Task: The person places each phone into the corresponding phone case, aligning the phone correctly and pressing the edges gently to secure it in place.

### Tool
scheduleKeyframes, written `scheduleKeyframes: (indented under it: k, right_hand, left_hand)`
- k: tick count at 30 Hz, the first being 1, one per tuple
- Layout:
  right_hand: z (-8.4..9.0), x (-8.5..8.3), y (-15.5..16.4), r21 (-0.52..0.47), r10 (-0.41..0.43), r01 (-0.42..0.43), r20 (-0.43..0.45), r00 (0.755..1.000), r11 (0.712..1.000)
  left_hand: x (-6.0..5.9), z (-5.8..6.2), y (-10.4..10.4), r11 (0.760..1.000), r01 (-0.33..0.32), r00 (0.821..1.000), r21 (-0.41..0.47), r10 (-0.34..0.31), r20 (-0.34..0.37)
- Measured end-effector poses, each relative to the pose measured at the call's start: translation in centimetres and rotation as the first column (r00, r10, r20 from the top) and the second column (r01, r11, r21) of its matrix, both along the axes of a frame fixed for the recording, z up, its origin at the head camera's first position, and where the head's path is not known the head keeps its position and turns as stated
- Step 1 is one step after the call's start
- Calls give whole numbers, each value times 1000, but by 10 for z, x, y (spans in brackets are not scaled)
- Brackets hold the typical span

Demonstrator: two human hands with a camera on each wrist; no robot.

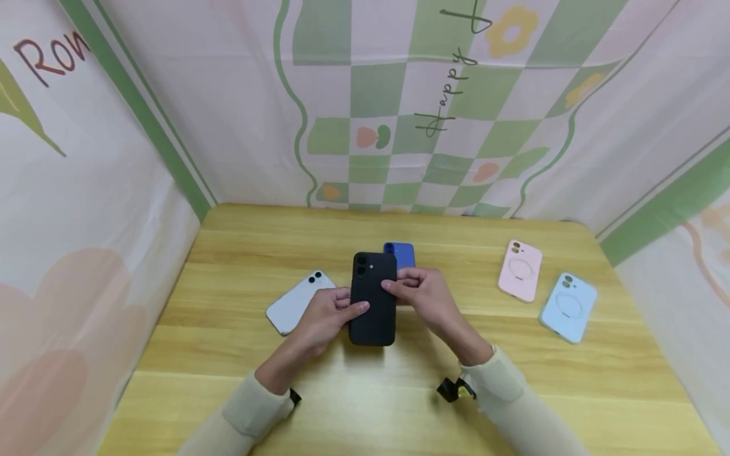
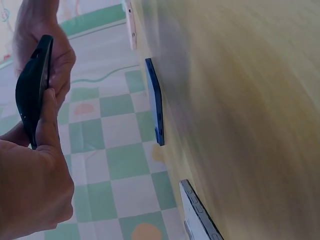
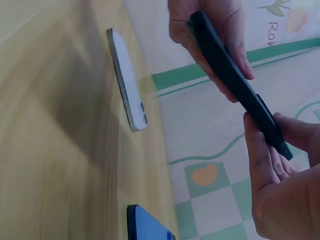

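Note:
Both hands hold a matte black phone [image 1: 373, 316] above the table, its back and camera lenses facing up in the head view. The left hand [image 1: 326, 316] grips its left long edge, thumb over the back and fingers underneath. Higher up on the opposite edge, the right hand [image 1: 426, 294] pinches it between thumb and fingers. In the right wrist view the black phone [image 3: 235, 75] appears edge-on and tilted. A white phone [image 1: 296, 304] lies beside the left hand. Behind the black phone lies a blue phone [image 1: 405, 254], partly hidden by it and the right hand.
On the right of the wooden table [image 1: 616, 392] lie a pink phone case [image 1: 521, 271] and a light blue phone case [image 1: 569, 308], each with a ring outline. A patterned cloth [image 1: 245, 114] hangs behind the table and along its sides.

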State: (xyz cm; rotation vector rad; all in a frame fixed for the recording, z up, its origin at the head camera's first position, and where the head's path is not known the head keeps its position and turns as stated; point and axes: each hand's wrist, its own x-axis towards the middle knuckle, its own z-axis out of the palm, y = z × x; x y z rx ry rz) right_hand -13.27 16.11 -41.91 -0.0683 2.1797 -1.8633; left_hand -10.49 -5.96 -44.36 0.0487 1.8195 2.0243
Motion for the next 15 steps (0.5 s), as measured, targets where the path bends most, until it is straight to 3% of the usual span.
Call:
scheduleKeyframes:
  k: [15]
  right_hand:
    - [3,0,-1,-23,-24,24,-9,1000,999]
  left_hand:
    - [2,-5,0,1000,3,999,26,-4,42]
